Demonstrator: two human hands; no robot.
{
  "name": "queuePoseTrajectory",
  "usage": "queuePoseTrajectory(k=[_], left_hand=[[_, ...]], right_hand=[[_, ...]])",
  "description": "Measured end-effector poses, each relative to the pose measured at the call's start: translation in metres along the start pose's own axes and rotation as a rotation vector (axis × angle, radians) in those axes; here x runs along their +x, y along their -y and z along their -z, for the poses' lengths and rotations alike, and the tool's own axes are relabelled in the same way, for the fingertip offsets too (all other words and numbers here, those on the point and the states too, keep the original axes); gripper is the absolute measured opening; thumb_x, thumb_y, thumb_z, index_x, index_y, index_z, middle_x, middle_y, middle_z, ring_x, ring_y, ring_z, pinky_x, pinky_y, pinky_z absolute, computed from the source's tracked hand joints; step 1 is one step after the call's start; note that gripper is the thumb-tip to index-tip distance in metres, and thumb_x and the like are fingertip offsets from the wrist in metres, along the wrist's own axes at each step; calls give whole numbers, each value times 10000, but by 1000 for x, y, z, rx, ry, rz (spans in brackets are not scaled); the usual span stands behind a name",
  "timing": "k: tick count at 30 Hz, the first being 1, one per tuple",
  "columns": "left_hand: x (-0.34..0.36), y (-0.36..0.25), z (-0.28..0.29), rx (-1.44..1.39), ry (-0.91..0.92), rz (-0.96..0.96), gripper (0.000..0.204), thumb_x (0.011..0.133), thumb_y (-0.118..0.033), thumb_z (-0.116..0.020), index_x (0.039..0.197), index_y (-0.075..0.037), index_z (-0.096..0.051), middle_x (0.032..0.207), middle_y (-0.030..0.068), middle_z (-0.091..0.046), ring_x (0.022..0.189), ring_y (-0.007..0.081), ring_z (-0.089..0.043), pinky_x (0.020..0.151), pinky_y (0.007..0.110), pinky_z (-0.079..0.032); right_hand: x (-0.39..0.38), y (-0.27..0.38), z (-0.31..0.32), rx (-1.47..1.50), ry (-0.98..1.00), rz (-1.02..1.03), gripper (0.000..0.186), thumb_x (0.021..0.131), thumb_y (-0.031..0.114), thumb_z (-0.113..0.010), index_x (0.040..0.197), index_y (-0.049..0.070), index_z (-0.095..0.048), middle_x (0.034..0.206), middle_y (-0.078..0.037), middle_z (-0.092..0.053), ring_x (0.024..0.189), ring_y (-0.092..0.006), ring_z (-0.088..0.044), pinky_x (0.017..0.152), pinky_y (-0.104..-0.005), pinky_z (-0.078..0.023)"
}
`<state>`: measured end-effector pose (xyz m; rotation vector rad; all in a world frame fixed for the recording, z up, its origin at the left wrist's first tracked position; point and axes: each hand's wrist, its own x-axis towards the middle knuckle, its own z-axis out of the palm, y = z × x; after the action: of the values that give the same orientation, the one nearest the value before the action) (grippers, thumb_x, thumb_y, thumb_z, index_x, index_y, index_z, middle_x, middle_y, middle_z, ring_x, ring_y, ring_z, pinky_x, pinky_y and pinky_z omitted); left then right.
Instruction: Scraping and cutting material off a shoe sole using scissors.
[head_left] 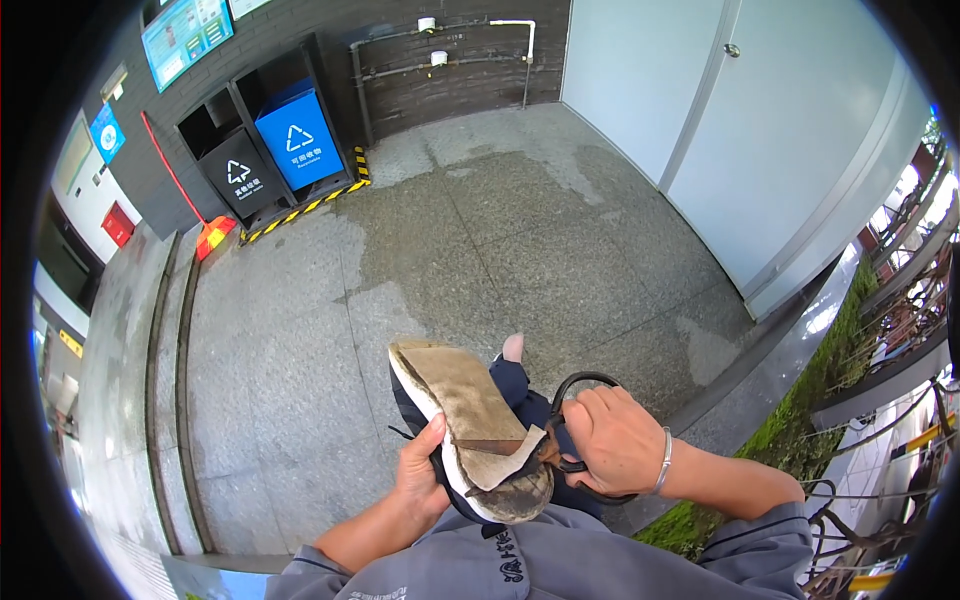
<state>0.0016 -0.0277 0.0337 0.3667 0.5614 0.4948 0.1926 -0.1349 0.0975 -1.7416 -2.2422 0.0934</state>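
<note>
In my lap lies a shoe [423,398] with its underside up, white along the edge and dark on the upper. A tan, suede-like sole sheet [462,390] covers most of the underside. Near the dark, worn heel [518,497] a flap of it lifts. My left hand [420,470] grips the side of the shoe, thumb on the white edge. My right hand [612,440] is closed around the black loop handles of large scissors [490,446]. Their rusty brown blade lies across the sheet beside the raised flap; the other blade is hidden.
Grey stone floor [270,350] with wet patches spreads ahead. Black and blue bins [300,140] and a red broom [213,235] stand at far left, near steps [170,400]. Pale doors [790,130] are at right. A mossy ledge [800,410] with bare stems runs close by my right arm.
</note>
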Motion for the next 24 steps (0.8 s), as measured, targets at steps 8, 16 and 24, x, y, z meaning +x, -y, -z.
queuePoseTrajectory(k=[8, 16, 24], left_hand=[[-3, 3, -1, -99, 49, 11, 554, 750, -268, -602, 1179, -1, -373, 1129, 164, -478, 1061, 296, -454, 933, 434, -350], [-3, 3, -3, -92, 31, -23, 593, 744, -280, -605, 1194, 8, -350, 1148, 175, -458, 1068, 301, -446, 935, 432, -347], [-5, -3, -6, -57, 60, -71, 628, 719, -286, -626, 1198, 7, -345, 1155, 170, -454, 1074, 307, -437, 944, 439, -333]], right_hand=[[-1, -1, -6, 27, 51, -31, 325, 619, 203, -640, 748, 8, -414, 710, -135, -473, 687, -283, -493, 634, -354, -393], [-8, -5, -14, 34, -49, -74, 265, 624, 150, -618, 685, 18, -397, 551, -118, -476, 480, -279, -506, 449, -362, -412], [-8, -10, -11, 4, -109, -28, 268, 677, 200, -605, 707, 29, -400, 544, -101, -488, 451, -258, -508, 420, -352, -411]])
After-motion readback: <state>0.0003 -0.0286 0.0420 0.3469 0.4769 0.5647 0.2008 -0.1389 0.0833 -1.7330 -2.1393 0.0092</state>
